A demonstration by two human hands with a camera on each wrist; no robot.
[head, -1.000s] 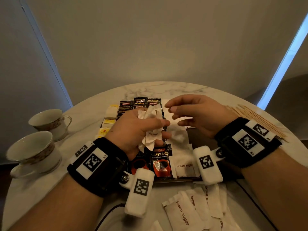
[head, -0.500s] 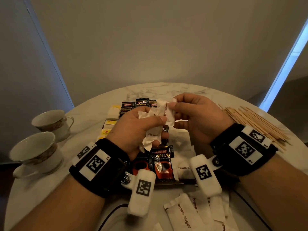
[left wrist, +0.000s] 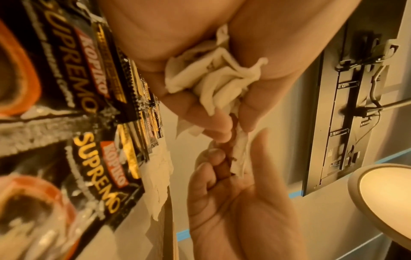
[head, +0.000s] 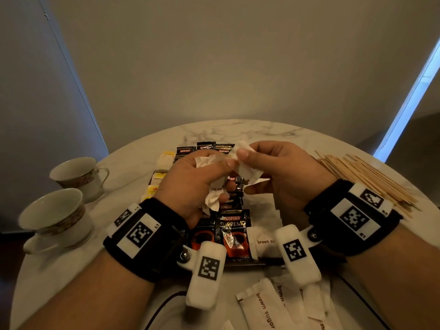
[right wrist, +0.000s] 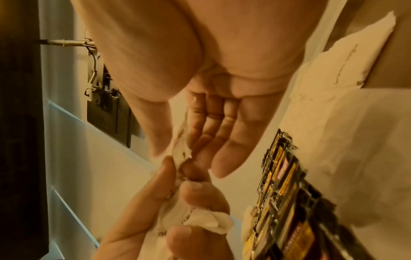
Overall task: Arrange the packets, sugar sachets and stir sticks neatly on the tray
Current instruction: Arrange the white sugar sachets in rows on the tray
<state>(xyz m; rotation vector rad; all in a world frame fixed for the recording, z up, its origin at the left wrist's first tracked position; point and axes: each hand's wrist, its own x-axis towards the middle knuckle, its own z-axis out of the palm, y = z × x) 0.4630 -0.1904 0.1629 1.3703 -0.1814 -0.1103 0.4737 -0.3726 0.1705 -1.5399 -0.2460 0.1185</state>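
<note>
Head view, sachet [head: 247,171] between right fingers [head: 242,154]

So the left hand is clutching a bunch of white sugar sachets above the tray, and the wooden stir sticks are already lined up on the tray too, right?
Not quite: the stir sticks lie on the table, right of the tray, as the head view shows. The left hand does grip the sugar sachets.

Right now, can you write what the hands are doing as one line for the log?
left hand: grips bunch of sugar sachets | right hand: pinches one sachet | tray: coffee packets lined up | stir sticks: on table
</note>
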